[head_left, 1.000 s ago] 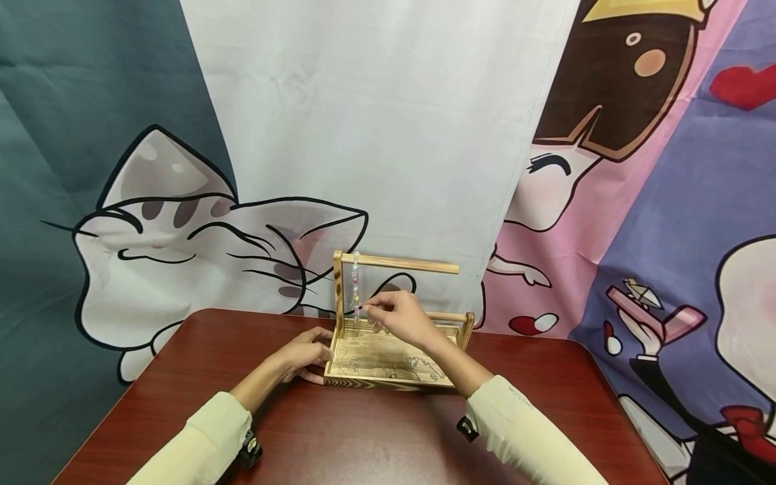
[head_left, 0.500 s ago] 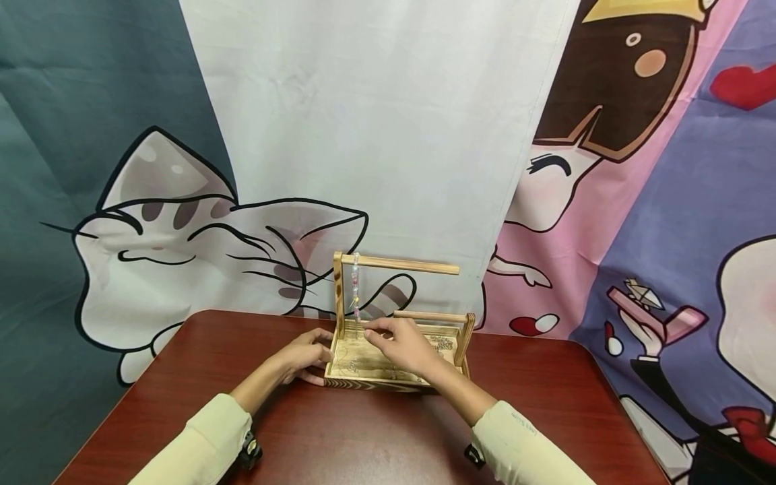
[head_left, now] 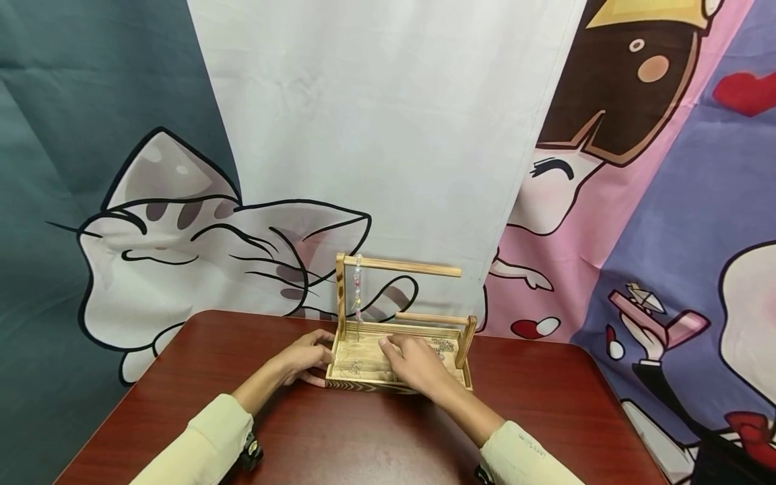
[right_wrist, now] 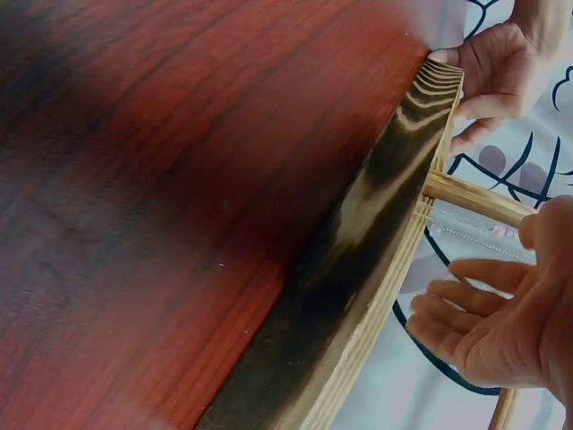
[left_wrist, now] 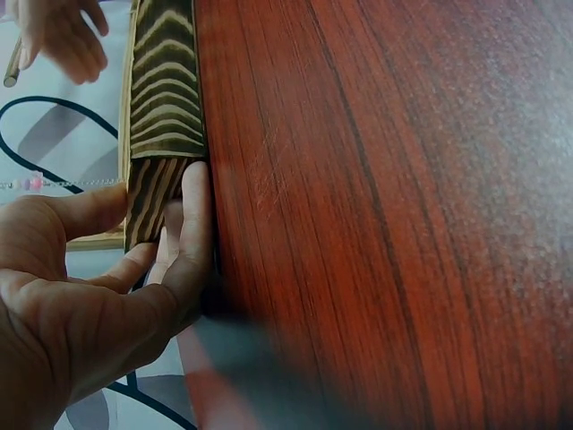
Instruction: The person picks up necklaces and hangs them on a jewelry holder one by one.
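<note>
A wooden jewelry stand (head_left: 403,267), with a tall post and bar over a shallow tray (head_left: 366,350), sits on the table. My left hand (head_left: 305,357) grips the tray's left end; in the left wrist view its thumb is at the upper rim and fingers bend round the striped wood (left_wrist: 161,90). From the upper bar hangs a beaded strand (head_left: 358,286) with pink and clear beads. My right hand (head_left: 418,364) is over the middle of the tray, its fingers (right_wrist: 457,309) loosely extended and holding nothing in the right wrist view.
Thin chains (head_left: 444,345) lie at the tray's right side, and more chain (head_left: 353,368) lies at its left front. A lower bar (head_left: 433,317) crosses the right half. Behind the reddish-brown table (head_left: 339,438) hangs a cartoon-printed cloth (head_left: 388,135).
My right hand has let go of the hanging beaded strand and moved down and right over the tray. My left hand stays on the tray's left end.
</note>
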`<control>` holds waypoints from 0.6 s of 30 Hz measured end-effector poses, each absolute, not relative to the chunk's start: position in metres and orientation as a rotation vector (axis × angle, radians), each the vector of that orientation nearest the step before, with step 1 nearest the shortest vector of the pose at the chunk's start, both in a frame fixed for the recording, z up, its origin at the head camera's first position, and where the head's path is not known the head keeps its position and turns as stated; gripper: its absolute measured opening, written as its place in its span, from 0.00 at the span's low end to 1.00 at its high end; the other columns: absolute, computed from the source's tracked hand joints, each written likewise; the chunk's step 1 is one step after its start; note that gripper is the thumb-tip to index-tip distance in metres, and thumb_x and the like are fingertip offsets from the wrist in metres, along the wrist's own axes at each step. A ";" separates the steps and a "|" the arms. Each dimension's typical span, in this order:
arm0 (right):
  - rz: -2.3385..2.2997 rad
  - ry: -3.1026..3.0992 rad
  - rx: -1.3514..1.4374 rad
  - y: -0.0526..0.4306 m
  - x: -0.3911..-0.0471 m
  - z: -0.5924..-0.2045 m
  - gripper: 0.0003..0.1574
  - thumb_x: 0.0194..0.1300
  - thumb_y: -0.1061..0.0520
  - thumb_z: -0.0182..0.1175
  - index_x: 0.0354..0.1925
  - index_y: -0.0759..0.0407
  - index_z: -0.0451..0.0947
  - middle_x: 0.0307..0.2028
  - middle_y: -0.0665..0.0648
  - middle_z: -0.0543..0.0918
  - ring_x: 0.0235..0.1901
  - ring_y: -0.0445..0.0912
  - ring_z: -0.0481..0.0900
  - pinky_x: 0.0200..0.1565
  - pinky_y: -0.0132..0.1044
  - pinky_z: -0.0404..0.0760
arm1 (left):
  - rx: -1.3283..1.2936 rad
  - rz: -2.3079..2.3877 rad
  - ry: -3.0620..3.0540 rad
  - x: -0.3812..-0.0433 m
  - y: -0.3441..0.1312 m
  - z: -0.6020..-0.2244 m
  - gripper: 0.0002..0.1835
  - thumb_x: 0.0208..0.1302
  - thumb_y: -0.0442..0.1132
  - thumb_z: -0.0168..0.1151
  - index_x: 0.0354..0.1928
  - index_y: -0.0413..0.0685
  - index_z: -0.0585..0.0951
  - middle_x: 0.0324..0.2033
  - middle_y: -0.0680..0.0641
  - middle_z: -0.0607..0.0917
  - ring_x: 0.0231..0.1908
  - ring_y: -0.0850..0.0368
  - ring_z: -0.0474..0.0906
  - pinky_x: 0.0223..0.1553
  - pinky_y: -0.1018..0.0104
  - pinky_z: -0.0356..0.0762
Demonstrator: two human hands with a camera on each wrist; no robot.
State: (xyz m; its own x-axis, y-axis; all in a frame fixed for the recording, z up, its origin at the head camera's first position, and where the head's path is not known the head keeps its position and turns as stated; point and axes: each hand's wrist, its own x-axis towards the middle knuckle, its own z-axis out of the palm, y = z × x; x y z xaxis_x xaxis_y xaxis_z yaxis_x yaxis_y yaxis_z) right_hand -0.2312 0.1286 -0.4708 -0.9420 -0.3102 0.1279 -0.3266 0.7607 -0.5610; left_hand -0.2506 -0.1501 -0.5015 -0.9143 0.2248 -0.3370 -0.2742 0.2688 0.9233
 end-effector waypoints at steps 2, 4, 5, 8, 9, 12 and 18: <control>0.905 -2.956 0.474 0.129 -0.230 -0.472 0.42 0.90 0.33 0.48 0.74 0.66 0.81 0.71 0.69 0.85 0.73 0.67 0.83 0.75 0.67 0.81 | -0.046 1.684 2.144 -0.250 -0.150 -0.501 0.33 0.70 0.29 0.61 0.76 0.37 0.70 0.52 0.34 0.87 0.47 0.45 0.89 0.36 0.50 0.96; 0.874 -3.000 0.414 0.130 -0.229 -0.474 0.46 0.90 0.32 0.46 0.76 0.69 0.78 0.75 0.72 0.80 0.77 0.69 0.78 0.78 0.69 0.77 | -0.046 1.683 2.145 -0.250 -0.150 -0.500 0.33 0.70 0.29 0.61 0.76 0.37 0.70 0.52 0.34 0.88 0.47 0.45 0.89 0.36 0.50 0.96; 0.856 -3.024 0.389 0.131 -0.228 -0.475 0.47 0.90 0.32 0.45 0.76 0.71 0.76 0.77 0.74 0.78 0.79 0.69 0.75 0.78 0.70 0.76 | -0.048 1.683 2.144 -0.250 -0.150 -0.500 0.33 0.69 0.29 0.61 0.76 0.37 0.70 0.51 0.34 0.88 0.47 0.45 0.89 0.36 0.50 0.96; 0.806 -3.088 0.342 0.133 -0.227 -0.478 0.51 0.91 0.31 0.42 0.77 0.75 0.72 0.80 0.78 0.71 0.83 0.71 0.68 0.82 0.70 0.71 | -0.045 1.681 2.145 -0.249 -0.150 -0.500 0.33 0.69 0.29 0.61 0.76 0.37 0.70 0.50 0.35 0.88 0.47 0.45 0.89 0.36 0.50 0.96; 0.800 -3.105 0.326 0.135 -0.227 -0.479 0.52 0.91 0.31 0.42 0.78 0.77 0.71 0.80 0.79 0.70 0.83 0.72 0.67 0.83 0.70 0.69 | -0.040 1.679 2.146 -0.249 -0.150 -0.500 0.33 0.69 0.29 0.60 0.77 0.37 0.70 0.50 0.34 0.88 0.47 0.46 0.89 0.36 0.50 0.96; 0.798 -3.139 0.279 0.139 -0.228 -0.485 0.57 0.90 0.28 0.42 0.79 0.82 0.66 0.81 0.84 0.64 0.84 0.75 0.61 0.85 0.70 0.64 | -0.024 1.677 2.151 -0.249 -0.150 -0.499 0.34 0.69 0.29 0.60 0.77 0.36 0.69 0.51 0.34 0.88 0.47 0.47 0.90 0.36 0.50 0.96; 0.666 -3.154 0.166 0.153 -0.248 -0.524 0.78 0.81 0.13 0.30 0.80 0.86 0.60 0.81 0.89 0.59 0.86 0.78 0.54 0.87 0.70 0.60 | -0.026 1.676 2.154 -0.249 -0.150 -0.498 0.33 0.69 0.29 0.60 0.77 0.37 0.70 0.51 0.34 0.88 0.48 0.46 0.90 0.35 0.50 0.96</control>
State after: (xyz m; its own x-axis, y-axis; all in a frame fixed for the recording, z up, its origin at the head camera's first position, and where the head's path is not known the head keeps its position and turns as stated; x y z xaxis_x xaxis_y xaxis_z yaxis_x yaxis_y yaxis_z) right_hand -0.2477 0.1531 -0.5237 -0.9910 -0.1180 -0.0627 -0.0825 0.9097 -0.4071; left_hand -0.2490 -0.1502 -0.4980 -0.9160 0.2319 -0.3273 -0.2603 0.2771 0.9249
